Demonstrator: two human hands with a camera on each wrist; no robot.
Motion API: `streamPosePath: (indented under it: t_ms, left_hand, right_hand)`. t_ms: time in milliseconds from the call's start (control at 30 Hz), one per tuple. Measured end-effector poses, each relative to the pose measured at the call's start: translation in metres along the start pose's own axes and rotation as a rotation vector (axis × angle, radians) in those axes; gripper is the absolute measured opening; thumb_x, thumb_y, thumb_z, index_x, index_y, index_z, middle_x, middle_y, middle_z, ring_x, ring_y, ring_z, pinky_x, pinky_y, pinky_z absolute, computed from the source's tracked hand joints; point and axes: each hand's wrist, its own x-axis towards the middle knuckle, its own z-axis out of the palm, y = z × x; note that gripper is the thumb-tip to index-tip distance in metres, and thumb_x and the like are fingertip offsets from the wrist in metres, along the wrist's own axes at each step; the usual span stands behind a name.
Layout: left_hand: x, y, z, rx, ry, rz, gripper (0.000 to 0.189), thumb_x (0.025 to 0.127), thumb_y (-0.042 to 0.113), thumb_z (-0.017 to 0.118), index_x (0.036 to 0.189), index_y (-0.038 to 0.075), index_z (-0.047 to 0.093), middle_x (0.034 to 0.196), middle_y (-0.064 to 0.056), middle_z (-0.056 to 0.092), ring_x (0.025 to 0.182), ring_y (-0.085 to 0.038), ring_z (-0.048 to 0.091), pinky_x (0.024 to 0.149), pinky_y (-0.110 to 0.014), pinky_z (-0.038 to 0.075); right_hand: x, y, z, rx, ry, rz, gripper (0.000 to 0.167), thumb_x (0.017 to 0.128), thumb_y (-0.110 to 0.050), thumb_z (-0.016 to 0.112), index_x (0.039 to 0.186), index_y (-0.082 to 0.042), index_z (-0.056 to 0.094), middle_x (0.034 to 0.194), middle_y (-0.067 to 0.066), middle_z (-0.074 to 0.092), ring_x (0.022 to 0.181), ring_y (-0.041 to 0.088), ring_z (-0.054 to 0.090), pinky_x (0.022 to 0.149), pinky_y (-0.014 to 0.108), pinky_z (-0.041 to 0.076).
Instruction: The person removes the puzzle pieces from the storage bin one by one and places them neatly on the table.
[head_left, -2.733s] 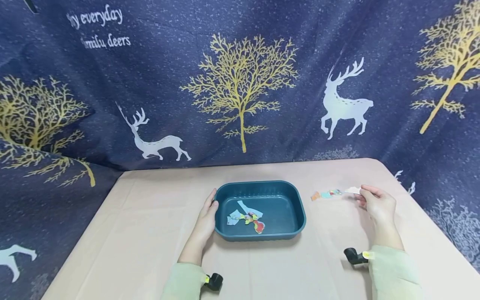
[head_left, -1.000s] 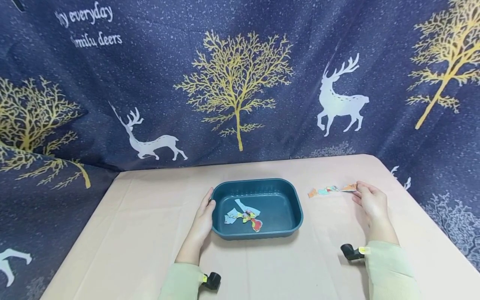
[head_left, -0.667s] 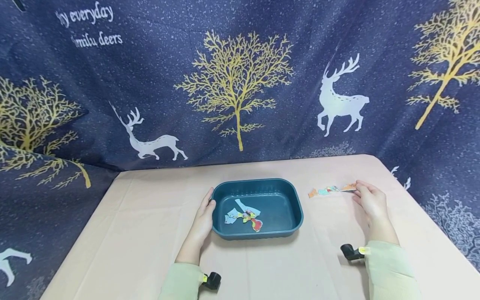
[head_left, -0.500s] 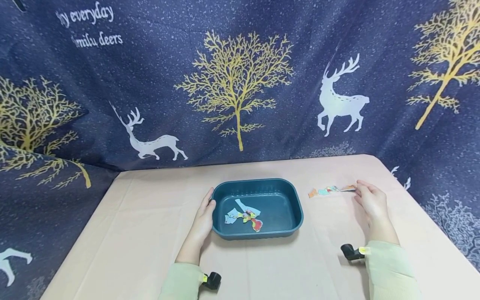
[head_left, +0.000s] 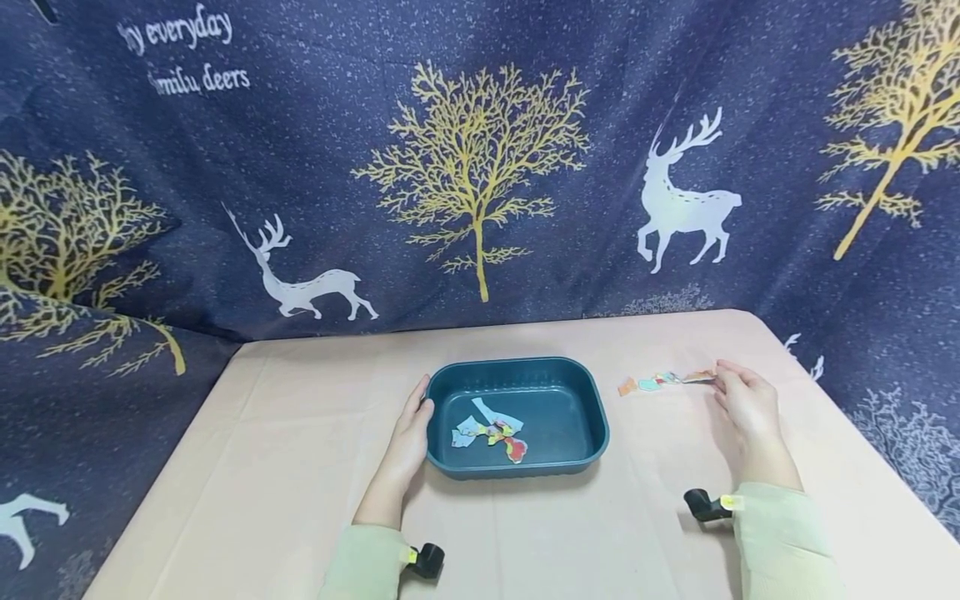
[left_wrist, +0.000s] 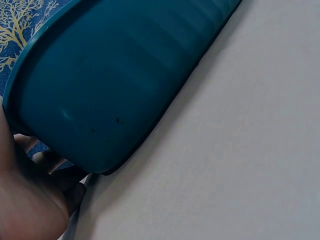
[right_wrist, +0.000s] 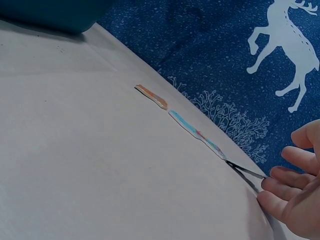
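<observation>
My left hand [head_left: 408,429] holds the left end of a teal plastic basin [head_left: 517,472]; in the left wrist view its fingers [left_wrist: 47,161] bend round the lower end of the wall. Inside the basin lie several irregular printed paper pieces [head_left: 489,431], pale blue, yellow and red. My right hand [head_left: 750,408] pinches an orange printed paper piece [head_left: 699,377] by its right end, tilted low over the table. Its far tip meets a light-blue and multicoloured piece [right_wrist: 192,131] lying flat. Left of that, an orange piece [right_wrist: 151,96] ends the row.
A pale pink cloth covers the table [head_left: 285,467]. Behind it hangs a dark blue curtain [head_left: 322,167] with gold trees and white deer. A black wrist camera [head_left: 705,505] sits on the right sleeve, another camera [head_left: 429,562] on the left.
The paper piece in my right hand first showed its white side, then its orange side, and has since tilted flatter against the row. The left hand and basin stay put; the view shifts slightly.
</observation>
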Motion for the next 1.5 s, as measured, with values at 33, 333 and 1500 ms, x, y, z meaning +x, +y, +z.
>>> streamPosePath:
  t_ms: [33, 333, 1500]
  left_hand:
    - [0.000, 0.000, 0.000, -0.002, 0.001, -0.002, 0.050, 0.104, 0.032, 0.027, 0.152, 0.025, 0.018, 0.160, 0.001, 0.015, 0.148, -0.027, 0.007, 0.117, -0.057, 0.007]
    - [0.000, -0.001, -0.005, -0.015, -0.002, -0.003, 0.049, 0.104, 0.030, 0.027, 0.152, 0.025, 0.017, 0.160, 0.000, 0.014, 0.148, -0.028, 0.006, 0.118, -0.057, 0.006]
    - [0.001, -0.001, -0.002, -0.018, 0.003, 0.019, 0.049, 0.104, 0.031, 0.028, 0.152, 0.023, 0.020, 0.159, -0.001, 0.018, 0.148, -0.028, 0.010, 0.118, -0.055, 0.009]
  right_hand:
    - [0.000, -0.001, 0.000, 0.004, 0.003, -0.002, 0.053, 0.101, -0.029, 0.033, 0.146, -0.002, 0.029, 0.151, 0.022, 0.028, 0.139, 0.027, 0.033, 0.099, 0.015, 0.042]
    - [-0.003, -0.006, 0.003, 0.048, -0.008, -0.015, 0.054, 0.101, -0.029, 0.035, 0.146, 0.000, 0.029, 0.153, 0.022, 0.023, 0.140, 0.029, 0.029, 0.109, 0.027, 0.033]
    - [-0.040, -0.044, 0.053, 0.079, -0.297, -0.402, 0.056, 0.098, -0.029, 0.053, 0.133, 0.013, 0.041, 0.093, -0.025, 0.066, 0.088, -0.007, 0.065, 0.079, 0.012, 0.053]
